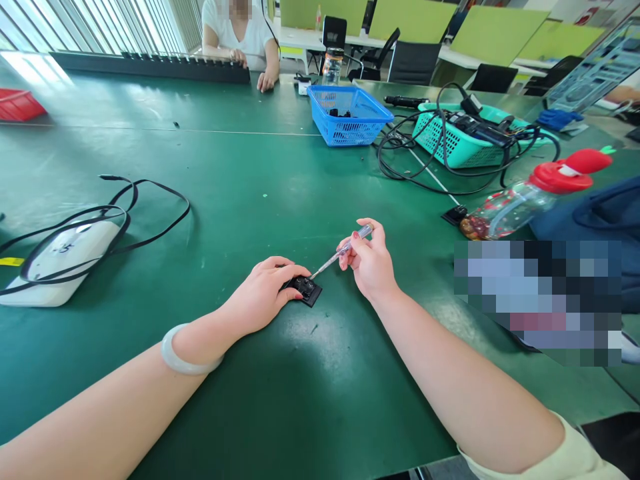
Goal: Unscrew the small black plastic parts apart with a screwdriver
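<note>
My left hand [270,290] grips a small black plastic part [307,289] against the green table [240,200], thumb on the near side and fingers over the far side. In my right hand [369,260] is a slim screwdriver [333,259] with a clear handle, slanting down to the left. Its tip meets the far edge of the black part, or lies just over it; I cannot tell which. Part of the black piece is hidden under my left fingers.
To the left lies a white device [75,260] wrapped in black cable. Farther back stand a blue basket [350,123] and a teal basket [450,147] with tangled cables. A red-lidded bottle [520,203] lies tilted at right. Across the table, a person [240,40] sits beside a long black rack [150,67].
</note>
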`<state>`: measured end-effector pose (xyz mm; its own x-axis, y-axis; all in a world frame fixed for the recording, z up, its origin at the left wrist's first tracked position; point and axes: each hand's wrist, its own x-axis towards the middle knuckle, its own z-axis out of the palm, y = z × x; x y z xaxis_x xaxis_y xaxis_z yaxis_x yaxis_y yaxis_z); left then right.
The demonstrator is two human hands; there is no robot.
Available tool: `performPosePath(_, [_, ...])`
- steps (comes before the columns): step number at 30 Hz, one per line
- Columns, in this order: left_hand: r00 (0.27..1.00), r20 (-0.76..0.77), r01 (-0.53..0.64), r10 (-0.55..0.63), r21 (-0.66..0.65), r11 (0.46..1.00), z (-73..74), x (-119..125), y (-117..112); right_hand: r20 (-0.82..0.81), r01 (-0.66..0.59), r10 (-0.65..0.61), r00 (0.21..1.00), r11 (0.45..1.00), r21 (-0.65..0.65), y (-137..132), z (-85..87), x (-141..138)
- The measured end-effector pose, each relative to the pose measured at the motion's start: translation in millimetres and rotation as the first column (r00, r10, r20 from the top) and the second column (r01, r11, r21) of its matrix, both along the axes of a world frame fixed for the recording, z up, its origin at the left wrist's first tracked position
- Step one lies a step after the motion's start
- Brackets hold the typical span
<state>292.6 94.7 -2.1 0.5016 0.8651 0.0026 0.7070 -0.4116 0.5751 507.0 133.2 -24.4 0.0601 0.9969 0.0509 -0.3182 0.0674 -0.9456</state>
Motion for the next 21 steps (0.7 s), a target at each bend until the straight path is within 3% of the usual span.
performPosePath(9, [1.000, -0.006, -0.009, 0.009, 0.004, 1.000, 1.7, 0.6, -0.6, -0.016, -0.023, 0.021, 1.000, 0.993, -0.113, 2.8, -1.5, -0.3])
performPosePath(13, [0.999, -0.023, -0.029, 0.028, -0.029, 0.999, 2.4, 1.7, -0.5, 0.006, -0.059, 0.060, 0.998, 0.993, -0.106, -1.3, -1.4, -4.6])
performPosePath(21, [1.000, -0.012, -0.025, 0.024, -0.028, 0.999, 1.7, 0.6, -0.3, -0.027, 0.094, -0.094, 0.995, 0.995, -0.015, -3.9, 2.4, -3.3])
